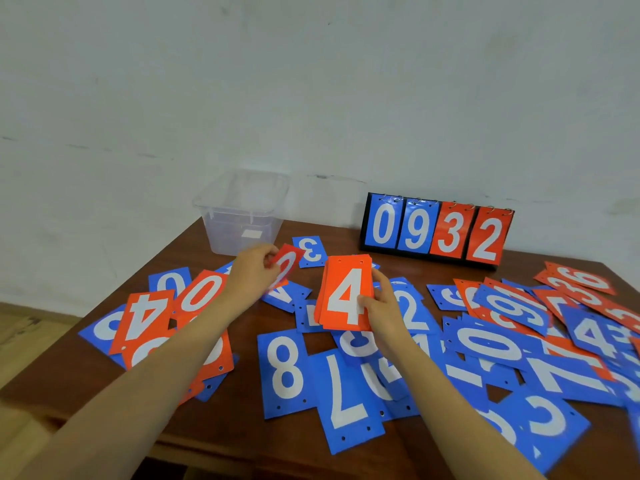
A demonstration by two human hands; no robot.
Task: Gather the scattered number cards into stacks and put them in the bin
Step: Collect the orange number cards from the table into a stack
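Well, on the head camera the writing was the easy part. The flip scoreboard [436,230] stood at the far edge of the table [343,240] by the wall, and I read 0 9 in blue and 3 2 in red.

The right hand [381,306] held a stack of red cards [346,296] upright above the table, a white 4 on top. Its thumb pressed on the face and its fingers curled round the right edge. The left hand [254,271] pinched a single red card [285,268] by its left edge, tilted and lifted. That card's numeral was too blurred for me to read. The single card sat apart from the stack, to its left and a little farther back.

Loose cards covered most of the wood. I saw a blue 3 [309,251] just behind the single card, a blue 8 [284,368] and a blue 7 [346,393] near the front edge, and a red 4 [143,317] and red 0 [202,292] beside the left forearm. On the right, blue and red cards overlapped in a heap that ran out to the table's edge.

Bare wood showed mainly in the strip between the scoreboard and the clear plastic bin [242,209]. The bin stood at the far left corner, just beyond the left hand — its small white label I could not read.
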